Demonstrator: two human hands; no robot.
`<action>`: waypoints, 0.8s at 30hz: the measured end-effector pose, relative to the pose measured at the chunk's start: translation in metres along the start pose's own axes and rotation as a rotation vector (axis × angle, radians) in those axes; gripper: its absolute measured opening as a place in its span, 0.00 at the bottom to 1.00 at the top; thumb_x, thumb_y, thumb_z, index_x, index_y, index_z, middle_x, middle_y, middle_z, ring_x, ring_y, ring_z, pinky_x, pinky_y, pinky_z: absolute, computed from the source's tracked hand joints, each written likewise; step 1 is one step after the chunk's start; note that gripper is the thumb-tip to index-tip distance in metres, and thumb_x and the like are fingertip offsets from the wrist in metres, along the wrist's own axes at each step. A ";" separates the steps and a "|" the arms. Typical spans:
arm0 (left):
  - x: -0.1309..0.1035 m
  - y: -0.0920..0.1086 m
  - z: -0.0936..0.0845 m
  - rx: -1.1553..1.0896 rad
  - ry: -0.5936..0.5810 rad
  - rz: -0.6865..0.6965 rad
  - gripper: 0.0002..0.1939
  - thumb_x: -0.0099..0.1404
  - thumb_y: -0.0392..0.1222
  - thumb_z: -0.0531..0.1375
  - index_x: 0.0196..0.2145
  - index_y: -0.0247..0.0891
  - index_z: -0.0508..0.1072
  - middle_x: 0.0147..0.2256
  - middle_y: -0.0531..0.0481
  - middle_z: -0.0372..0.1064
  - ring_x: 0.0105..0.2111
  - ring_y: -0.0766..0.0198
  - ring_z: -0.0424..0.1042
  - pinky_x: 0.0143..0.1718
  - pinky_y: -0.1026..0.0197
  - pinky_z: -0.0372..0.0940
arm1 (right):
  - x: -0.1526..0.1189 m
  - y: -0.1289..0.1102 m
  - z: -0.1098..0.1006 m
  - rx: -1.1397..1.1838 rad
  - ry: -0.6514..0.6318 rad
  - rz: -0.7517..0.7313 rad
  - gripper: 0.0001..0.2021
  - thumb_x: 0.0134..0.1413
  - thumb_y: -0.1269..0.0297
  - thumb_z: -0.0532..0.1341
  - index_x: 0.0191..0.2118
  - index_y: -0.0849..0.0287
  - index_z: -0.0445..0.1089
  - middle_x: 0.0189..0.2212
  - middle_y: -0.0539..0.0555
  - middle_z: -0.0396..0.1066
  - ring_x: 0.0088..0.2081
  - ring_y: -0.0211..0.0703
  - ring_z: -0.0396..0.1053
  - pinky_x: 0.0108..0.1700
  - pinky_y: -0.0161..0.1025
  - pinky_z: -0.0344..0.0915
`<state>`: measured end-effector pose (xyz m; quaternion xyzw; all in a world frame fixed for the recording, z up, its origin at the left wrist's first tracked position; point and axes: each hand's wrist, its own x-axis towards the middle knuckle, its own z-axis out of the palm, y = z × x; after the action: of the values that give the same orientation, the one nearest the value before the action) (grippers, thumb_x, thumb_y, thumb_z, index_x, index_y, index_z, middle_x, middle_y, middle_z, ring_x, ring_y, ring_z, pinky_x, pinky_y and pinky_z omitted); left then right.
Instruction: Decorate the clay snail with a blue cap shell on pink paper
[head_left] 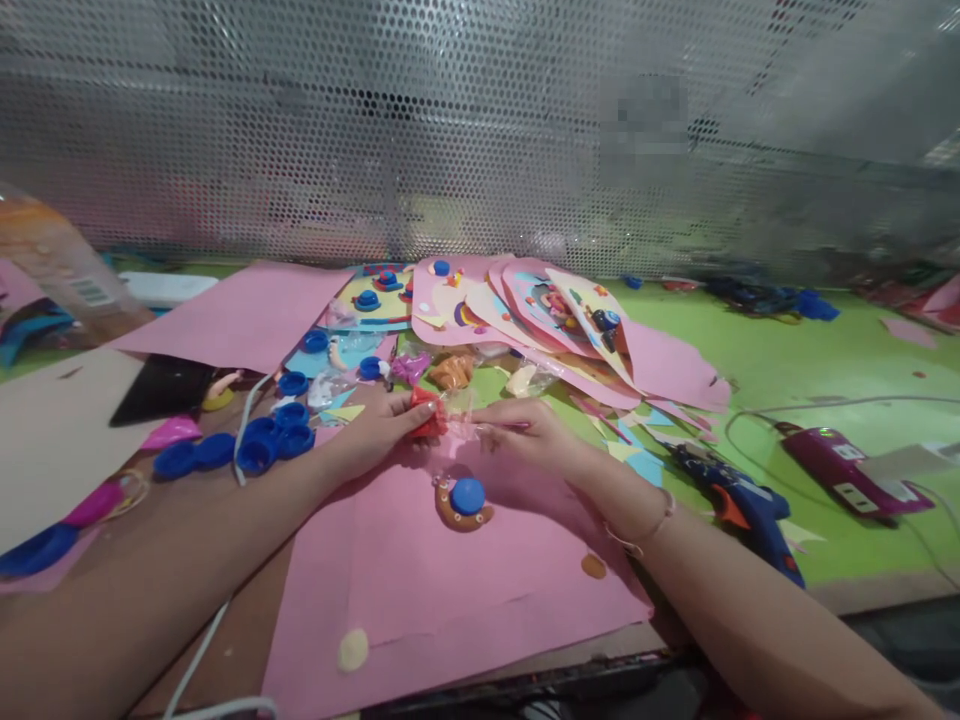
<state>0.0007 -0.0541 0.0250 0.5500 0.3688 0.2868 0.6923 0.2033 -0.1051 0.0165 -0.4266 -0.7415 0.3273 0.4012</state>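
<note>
My left hand [390, 428] is closed around a small packet of red clay [429, 412], whose clear wrapper [461, 405] stretches toward the other hand. My right hand [529, 428] pinches a thin pinkish stick [508, 425] near that wrapper; whether its fingers also grip the plastic I cannot tell. Below both hands lies a pink paper sheet [420, 590]. On it rest a blue bottle cap [469, 496], a curved brown clay piece [455, 514] along its lower left side, a flat brown blob [593, 566] and a pale round disc [352, 650].
Several blue caps [259, 448] and wrapped clay lumps [452, 372] lie beyond my left arm. Decorated paper cards [525, 305] overlap at the back before a perforated metal screen [337, 130]. A blue glue gun [750, 510] and a purple power strip [851, 470] with cords are at right.
</note>
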 end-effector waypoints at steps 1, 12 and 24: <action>0.000 0.001 0.000 0.032 -0.009 0.008 0.19 0.45 0.52 0.69 0.22 0.34 0.68 0.19 0.54 0.64 0.19 0.72 0.60 0.20 0.68 0.55 | 0.000 0.000 0.001 -0.008 -0.007 0.006 0.12 0.55 0.64 0.56 0.37 0.57 0.77 0.24 0.51 0.73 0.24 0.34 0.67 0.28 0.33 0.64; -0.001 0.001 0.001 0.106 -0.025 -0.011 0.10 0.49 0.43 0.65 0.23 0.34 0.70 0.19 0.54 0.64 0.18 0.72 0.60 0.20 0.68 0.54 | -0.004 -0.009 -0.010 0.085 0.128 -0.040 0.15 0.57 0.55 0.56 0.34 0.58 0.77 0.17 0.49 0.65 0.21 0.34 0.62 0.24 0.33 0.61; 0.000 0.004 0.001 0.125 -0.049 0.012 0.13 0.46 0.44 0.68 0.22 0.34 0.69 0.19 0.55 0.64 0.19 0.72 0.60 0.21 0.68 0.55 | -0.005 -0.004 -0.009 0.032 0.035 -0.086 0.11 0.55 0.66 0.56 0.39 0.57 0.76 0.20 0.49 0.69 0.22 0.33 0.64 0.26 0.32 0.63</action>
<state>0.0014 -0.0539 0.0289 0.6015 0.3654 0.2537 0.6636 0.2110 -0.1105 0.0220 -0.3936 -0.7466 0.3141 0.4347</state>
